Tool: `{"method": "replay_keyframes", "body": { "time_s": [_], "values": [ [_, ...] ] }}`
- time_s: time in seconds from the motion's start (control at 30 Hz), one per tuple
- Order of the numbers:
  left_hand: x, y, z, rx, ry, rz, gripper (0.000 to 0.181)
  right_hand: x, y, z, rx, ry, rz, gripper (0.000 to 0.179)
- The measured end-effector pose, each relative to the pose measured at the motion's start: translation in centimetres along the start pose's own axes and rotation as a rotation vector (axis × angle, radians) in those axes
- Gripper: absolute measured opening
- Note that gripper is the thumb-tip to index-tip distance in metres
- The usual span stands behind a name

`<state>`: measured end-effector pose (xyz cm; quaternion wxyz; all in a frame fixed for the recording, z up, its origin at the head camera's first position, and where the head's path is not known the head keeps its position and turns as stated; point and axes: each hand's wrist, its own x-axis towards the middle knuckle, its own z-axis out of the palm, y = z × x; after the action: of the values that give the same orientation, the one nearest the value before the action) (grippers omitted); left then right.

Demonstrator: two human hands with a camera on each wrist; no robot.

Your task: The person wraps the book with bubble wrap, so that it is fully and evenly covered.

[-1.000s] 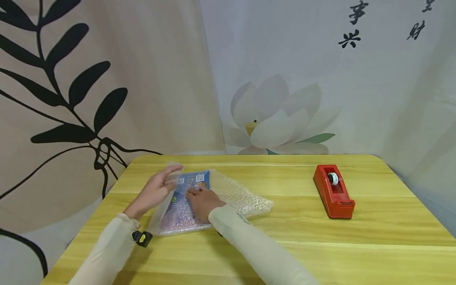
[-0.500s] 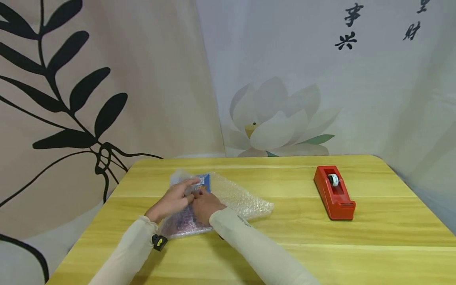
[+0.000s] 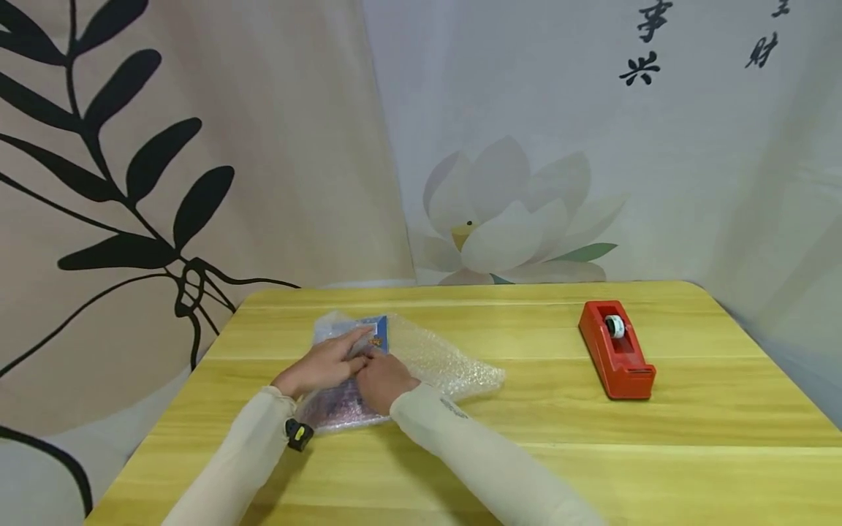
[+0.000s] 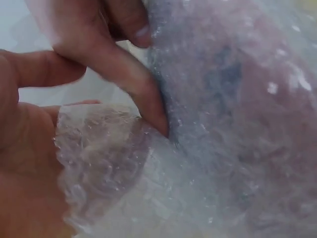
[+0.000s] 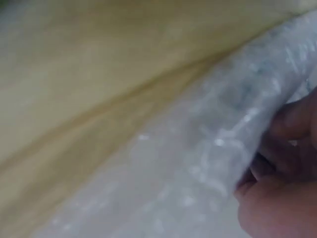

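A blue and purple printed flat item, like a book (image 3: 379,332), lies on a sheet of bubble wrap (image 3: 454,364) at the table's left. One side of the wrap is folded over most of it. My left hand (image 3: 322,363) lies across this flap with its index finger stretched out. Beside it my right hand (image 3: 384,385) presses down on the wrapped item, and the two hands meet. In the left wrist view a right finger (image 4: 143,94) pushes at the wrap's edge, while the wrap covers part of the left palm (image 4: 29,173).
A red tape dispenser (image 3: 617,351) with a white roll in it stands on the wooden table (image 3: 710,409) at the right. Behind the table hangs a printed cloth backdrop (image 3: 316,146). A small black wrist camera (image 3: 299,434) sits on the left sleeve.
My left hand has moved to the right, bringing the wrap's left side over the book and up against the right hand. The right hand has stayed almost in place. The tape dispenser is unmoved.
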<state>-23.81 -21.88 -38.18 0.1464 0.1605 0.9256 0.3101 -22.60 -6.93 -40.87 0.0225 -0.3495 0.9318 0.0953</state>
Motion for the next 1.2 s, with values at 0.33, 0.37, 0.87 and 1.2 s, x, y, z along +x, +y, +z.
{"method": "replay_keyframes", "body": {
  "time_s": [0.33,0.37,0.87,1.2],
  "values": [
    [-0.4,-0.5,0.2,-0.059,-0.054,-0.037,0.065,-0.1,0.0,0.5,0.073,0.068,-0.039,0.04],
    [-0.4,-0.5,0.2,-0.061,-0.059,-0.026,0.065,-0.2,0.0,0.5,0.075,0.064,-0.037,0.041],
    [-0.8,-1.1,0.2,0.077,-0.077,0.068,0.051,-3.2,2.1,-0.4,0.208,0.093,-0.172,0.035],
    [-0.4,-1.4,1.0,0.289,0.025,0.242,0.052,-6.8,4.5,-1.9,0.387,-0.054,-0.256,0.038]
  ]
}}
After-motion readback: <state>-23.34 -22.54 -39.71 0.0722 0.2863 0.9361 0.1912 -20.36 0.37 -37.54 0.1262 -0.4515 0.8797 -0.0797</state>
